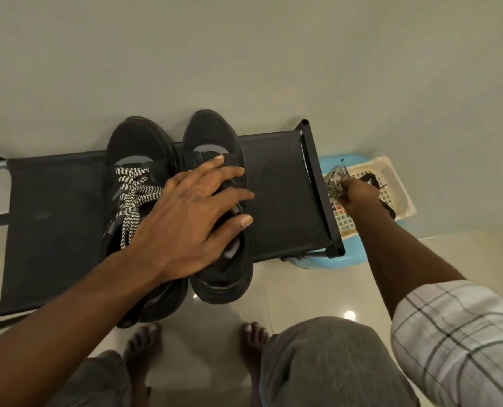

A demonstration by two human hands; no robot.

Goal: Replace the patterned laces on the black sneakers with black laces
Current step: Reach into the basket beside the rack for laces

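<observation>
Two black sneakers side by side, toes pointing away, across the top of a black rack (53, 201).

On the left sneaker (135, 142), the zigzag patterned lace (133, 192) still threaded through the eyelets, loose ends trailing towards the heel. Nothing yet done to this shoe, by the look of it.

Next along, the left hand (191, 212) laid flat over the right sneaker (212, 133), fingers straight and splayed, pressing on the tongue and eyelet area, grasping nothing. No lace to be seen on that shoe, though with much of it hidden under the palm.

Past the end of the rack, the right hand (359, 195), fingers curled round a bunched lace (335, 179) of the same zigzag pattern, held just over a cream basket (391, 171) on a blue stool (332, 259). Inside the basket, just beside the knuckles, a dark cord (369, 177), most likely one of the black laces, not yet taken up.

Judging from this: one of two patterned laces out, neither black lace in. Left to do: release the bundle, fetch a black lace, thread the right shoe, then strip and relace the left. Perhaps a quarter through.
</observation>
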